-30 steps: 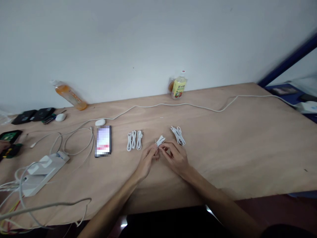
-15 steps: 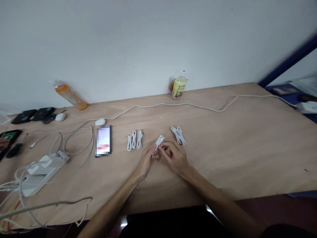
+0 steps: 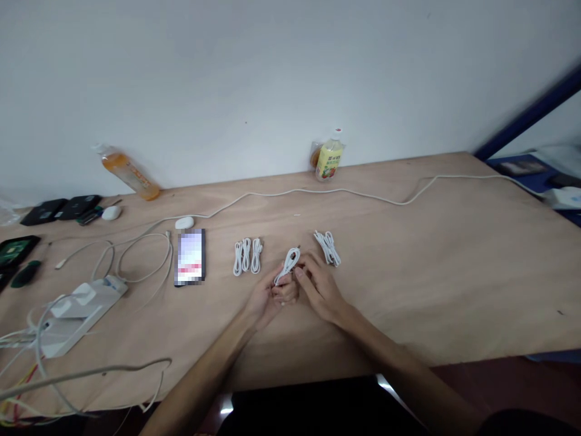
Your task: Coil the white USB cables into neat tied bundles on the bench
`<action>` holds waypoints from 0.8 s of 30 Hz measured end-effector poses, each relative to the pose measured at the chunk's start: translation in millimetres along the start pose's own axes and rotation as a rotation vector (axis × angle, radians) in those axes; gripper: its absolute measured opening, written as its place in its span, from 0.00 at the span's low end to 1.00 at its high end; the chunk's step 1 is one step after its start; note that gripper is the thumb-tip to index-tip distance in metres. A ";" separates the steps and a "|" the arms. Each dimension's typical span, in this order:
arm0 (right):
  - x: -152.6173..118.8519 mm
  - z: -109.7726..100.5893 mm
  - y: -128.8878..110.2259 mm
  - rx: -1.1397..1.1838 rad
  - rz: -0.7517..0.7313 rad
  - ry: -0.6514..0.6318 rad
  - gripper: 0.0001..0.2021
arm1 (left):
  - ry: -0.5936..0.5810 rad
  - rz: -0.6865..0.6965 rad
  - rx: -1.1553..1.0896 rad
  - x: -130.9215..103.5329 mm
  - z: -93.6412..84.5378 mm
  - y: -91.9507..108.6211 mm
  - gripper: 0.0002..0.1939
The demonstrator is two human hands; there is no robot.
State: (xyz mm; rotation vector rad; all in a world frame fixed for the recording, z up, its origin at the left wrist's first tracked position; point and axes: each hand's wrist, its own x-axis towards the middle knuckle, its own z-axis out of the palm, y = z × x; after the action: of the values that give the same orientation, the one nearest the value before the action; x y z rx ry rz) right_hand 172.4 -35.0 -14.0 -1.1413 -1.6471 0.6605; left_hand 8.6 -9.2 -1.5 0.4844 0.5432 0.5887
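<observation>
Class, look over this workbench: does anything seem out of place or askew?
Loose white cables sprawl untidily beside the power strip, unlike the coiled cable in the left hand. The orange bottle looks tilted, though perhaps from lens distortion. No spill shows.

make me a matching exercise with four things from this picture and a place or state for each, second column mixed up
Column 1
1. left hand
2. phone
3. yellow-labelled bottle
4. power strip

Column 2
A. at the back of the table, by the wall
B. white, in the picture's lower left, with cables around it
C. holding a coiled white cable
D. screen lit, left of three cable bundles

Pairs: 1-C, 2-D, 3-A, 4-B
</observation>
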 end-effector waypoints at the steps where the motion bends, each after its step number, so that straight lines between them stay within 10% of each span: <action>1: -0.6 0.3 -0.3 -0.010 -0.007 0.005 0.07 | 0.002 -0.018 -0.009 -0.2 0.2 0.3 0.27; 24: -4.0 0.2 9.8 -0.175 -0.207 0.069 0.07 | -0.053 -0.046 -0.025 -0.2 0.7 -2.3 0.27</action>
State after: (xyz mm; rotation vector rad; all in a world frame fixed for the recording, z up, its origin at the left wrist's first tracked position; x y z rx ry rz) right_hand 176.1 -34.6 -23.9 -1.0848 -1.7610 0.3464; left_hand 9.7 -11.2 -2.2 0.4618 0.4952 0.5370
